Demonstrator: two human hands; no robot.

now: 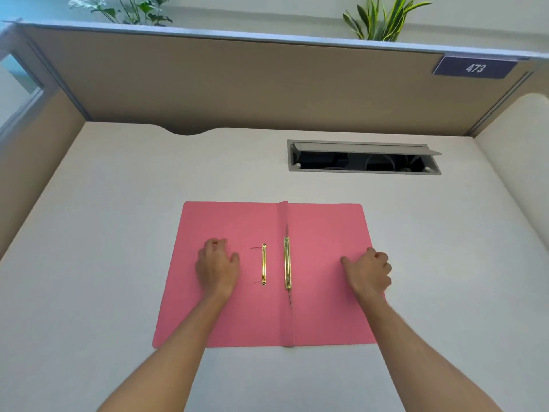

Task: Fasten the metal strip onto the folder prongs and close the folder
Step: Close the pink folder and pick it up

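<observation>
A pink folder lies open and flat on the desk. On its left flap rests a loose gold metal strip, with two thin wires sticking out to its left. Along the spine fold sits the gold fastener base, its thin prongs reaching up and down the crease. My left hand rests on the left flap, just left of the strip, fingers curled, holding nothing. My right hand rests on the right flap near its right edge, fingers curled, also holding nothing.
The white desk is enclosed by tan partition walls. An open grey cable hatch is set in the desk behind the folder. A sign reading 473 hangs at the upper right; plants stand behind the partition.
</observation>
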